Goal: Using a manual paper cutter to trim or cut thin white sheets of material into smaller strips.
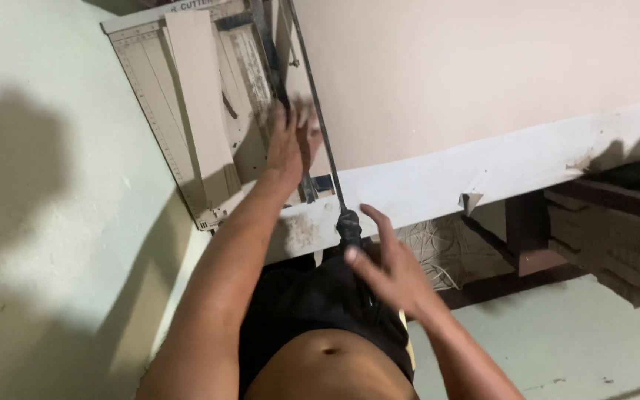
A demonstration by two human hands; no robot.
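Note:
A paper cutter board [158, 96] with ruled markings lies at the upper left, tilted, with a brown cardboard strip [200, 104] resting on it. My left hand [290, 141] reaches onto the board near the blade edge, fingers spread and blurred, touching the sheet there. The cutter's long lever arm [318, 118] runs down to its black handle [349, 226]. My right hand [390, 267] hovers just below and right of that handle, fingers apart, holding nothing. A large pale pink sheet [483, 67] extends to the right of the blade.
The cutter sits on a white bench [527, 159] with a chipped, dirty front edge. Under the bench are dark wooden pieces [601, 230] and straw-like debris [438, 255]. A pale green floor [46, 222] lies to the left and lower right.

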